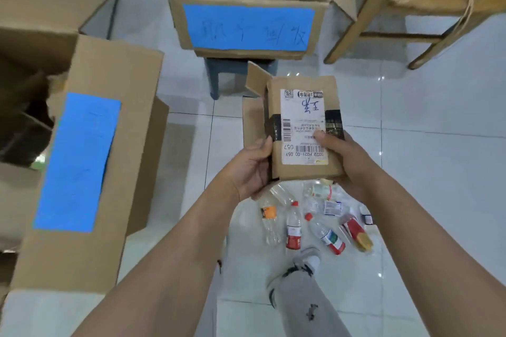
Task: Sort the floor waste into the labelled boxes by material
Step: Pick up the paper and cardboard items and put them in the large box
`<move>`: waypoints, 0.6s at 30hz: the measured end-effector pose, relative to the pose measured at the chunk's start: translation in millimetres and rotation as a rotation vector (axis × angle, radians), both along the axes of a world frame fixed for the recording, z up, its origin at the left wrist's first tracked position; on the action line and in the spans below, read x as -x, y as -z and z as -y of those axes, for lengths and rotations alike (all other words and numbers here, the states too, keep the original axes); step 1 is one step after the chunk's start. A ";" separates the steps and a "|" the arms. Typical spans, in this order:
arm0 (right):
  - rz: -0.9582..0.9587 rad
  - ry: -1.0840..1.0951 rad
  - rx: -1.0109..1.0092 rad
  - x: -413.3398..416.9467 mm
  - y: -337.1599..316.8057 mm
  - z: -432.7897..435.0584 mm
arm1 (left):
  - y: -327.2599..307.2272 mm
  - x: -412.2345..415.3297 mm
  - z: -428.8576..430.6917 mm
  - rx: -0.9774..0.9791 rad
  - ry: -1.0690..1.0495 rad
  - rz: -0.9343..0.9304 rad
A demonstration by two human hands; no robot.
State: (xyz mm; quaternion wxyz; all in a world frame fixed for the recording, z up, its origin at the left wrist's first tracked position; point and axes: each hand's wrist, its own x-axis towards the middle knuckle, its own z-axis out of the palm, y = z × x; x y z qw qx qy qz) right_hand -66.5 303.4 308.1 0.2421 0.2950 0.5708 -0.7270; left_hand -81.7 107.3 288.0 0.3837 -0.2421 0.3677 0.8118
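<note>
Head view, box point(304, 128), seemingly opened, between left hand point(253, 169), right hand point(346, 161)

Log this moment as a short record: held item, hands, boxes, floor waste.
held item: small cardboard parcel with shipping label, flaps open
left hand: grips parcel's left edge
right hand: grips its right edge, thumb on label
boxes: front box on a stool; left box, both blue-labelled
floor waste: plastic bottles below the parcel

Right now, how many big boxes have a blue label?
2. The left box stands on the floor; the far box sits on a stool ahead. Others may be outside the view.
</note>
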 end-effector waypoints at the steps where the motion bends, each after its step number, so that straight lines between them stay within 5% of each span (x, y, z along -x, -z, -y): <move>1: -0.016 0.018 -0.036 0.7 -21.4 11.8 | -22.3 -2.0 6.8 0.089 -0.022 -0.043; 5: -0.154 0.032 -0.207 13.2 -87.9 68.7 | -89.5 1.3 45.6 0.579 -0.121 -0.219; 18: -0.389 -0.276 -0.197 23.1 -153.6 341.0 | -163.4 -14.5 298.2 0.691 -0.303 -0.214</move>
